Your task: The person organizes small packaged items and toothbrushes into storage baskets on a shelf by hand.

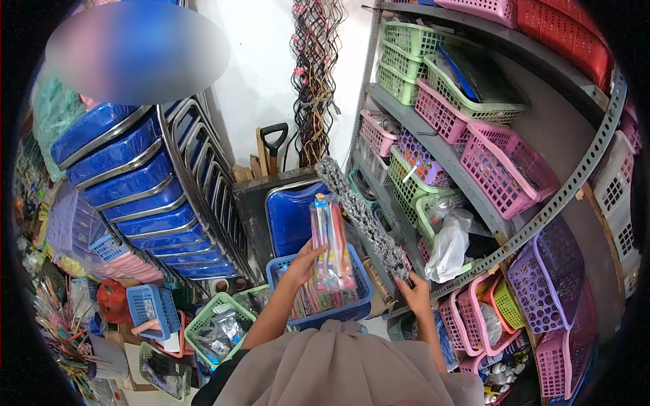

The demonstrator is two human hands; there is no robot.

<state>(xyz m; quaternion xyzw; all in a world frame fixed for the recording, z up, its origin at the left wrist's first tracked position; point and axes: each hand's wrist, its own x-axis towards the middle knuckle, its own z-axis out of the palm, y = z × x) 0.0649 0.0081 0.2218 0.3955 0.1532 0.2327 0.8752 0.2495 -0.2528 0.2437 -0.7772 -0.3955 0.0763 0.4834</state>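
Lower centre, the left hand (302,265) pinches a clear packet (330,237) of long coloured pieces, held upright and facing the camera, just above the blue basket (342,314) that holds more like it. The right hand (414,292) is closed round a grey duster (362,215), which slants up-left and so stays clear of the shelf (548,122). No writing is legible.

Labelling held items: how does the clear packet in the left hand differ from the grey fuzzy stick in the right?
The clear packet is glossy, with pink, orange and blue pieces inside; the grey fuzzy stick is matte, speckled grey. The packet stands nearly upright; the stick leans up and left. The packet is shorter and wider, the stick longer and thinner. Both are held by the lower end, by left hand and right hand.
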